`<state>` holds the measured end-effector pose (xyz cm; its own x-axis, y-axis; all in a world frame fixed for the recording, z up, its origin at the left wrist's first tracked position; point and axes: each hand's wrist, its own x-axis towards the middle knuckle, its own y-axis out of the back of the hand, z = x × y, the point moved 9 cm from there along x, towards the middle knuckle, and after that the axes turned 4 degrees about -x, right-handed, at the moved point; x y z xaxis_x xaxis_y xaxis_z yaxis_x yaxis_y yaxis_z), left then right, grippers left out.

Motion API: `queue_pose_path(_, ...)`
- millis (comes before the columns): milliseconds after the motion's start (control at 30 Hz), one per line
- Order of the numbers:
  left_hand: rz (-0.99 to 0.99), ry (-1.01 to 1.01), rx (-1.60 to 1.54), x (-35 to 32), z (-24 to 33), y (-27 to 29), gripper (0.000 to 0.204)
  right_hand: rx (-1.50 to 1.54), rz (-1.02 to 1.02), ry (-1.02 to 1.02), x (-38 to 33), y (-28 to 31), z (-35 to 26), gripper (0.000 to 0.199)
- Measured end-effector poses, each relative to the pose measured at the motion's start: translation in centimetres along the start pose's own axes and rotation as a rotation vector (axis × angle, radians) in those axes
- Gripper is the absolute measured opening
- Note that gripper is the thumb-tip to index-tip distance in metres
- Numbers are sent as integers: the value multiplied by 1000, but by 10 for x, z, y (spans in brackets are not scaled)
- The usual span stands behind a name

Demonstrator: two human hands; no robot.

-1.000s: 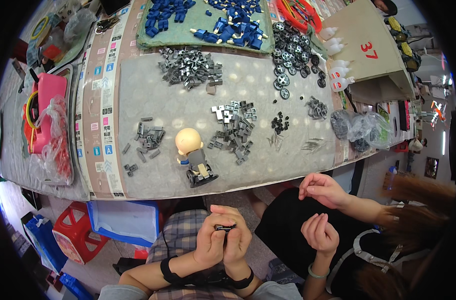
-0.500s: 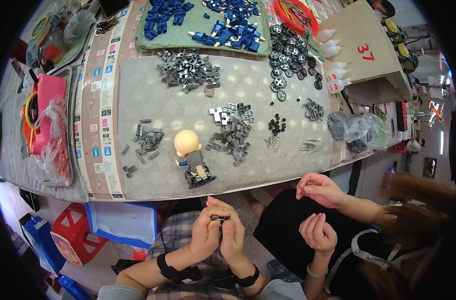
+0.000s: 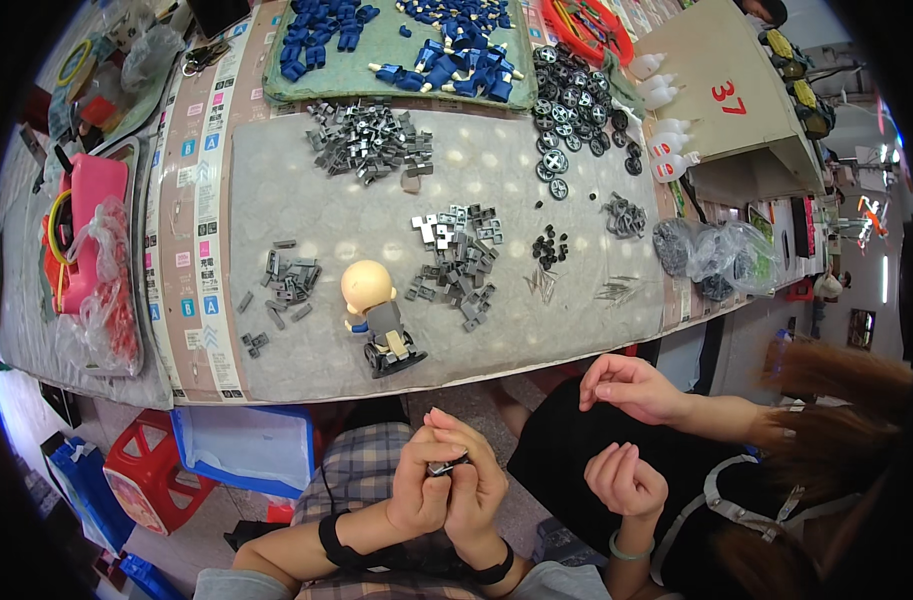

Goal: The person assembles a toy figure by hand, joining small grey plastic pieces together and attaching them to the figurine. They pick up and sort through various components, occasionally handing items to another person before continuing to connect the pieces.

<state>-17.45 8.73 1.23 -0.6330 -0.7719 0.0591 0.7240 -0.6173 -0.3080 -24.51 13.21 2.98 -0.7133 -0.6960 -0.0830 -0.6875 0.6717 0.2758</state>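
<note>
Both my hands are closed together above my lap, in front of the table edge. A small dark grey plastic part (image 3: 446, 467) shows between my left hand (image 3: 414, 487) and my right hand (image 3: 478, 490), pinched by the thumbs and fingers; most of it is hidden. Beyond them, on the table, a toy figure with a bald cream head (image 3: 367, 286) sits in a black-wheeled toy wheelchair (image 3: 391, 352). Grey plastic pieces (image 3: 460, 262) form a heap beside it, and smaller grey parts (image 3: 291, 280) lie to its left.
More grey parts (image 3: 368, 140), black toy wheels (image 3: 571, 115), tiny black caps (image 3: 549, 247) and metal pins (image 3: 616, 290) cover the grey mat. A green tray (image 3: 396, 92) holds blue figure parts. At right, a co-worker's hands (image 3: 631, 390) are near the table edge. A red stool (image 3: 151, 470) stands lower left.
My two hands have shifted slightly right, still together around the dark part. The co-worker's hands have moved a little left and down. The whole view has shifted slightly.
</note>
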Motion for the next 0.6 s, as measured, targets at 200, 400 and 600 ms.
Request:
queue_pose_path(200,15,0,-14,1,-7,0,28,72,38,-13,0,1,6,33)
queue_pose_path(400,85,185,-42,0,-38,5,27,106,24,-140,8,-1,35,29)
queue_pose_path(600,-40,110,-148,11,-20,-4,30,-69,-34,14,12,9,10,27)
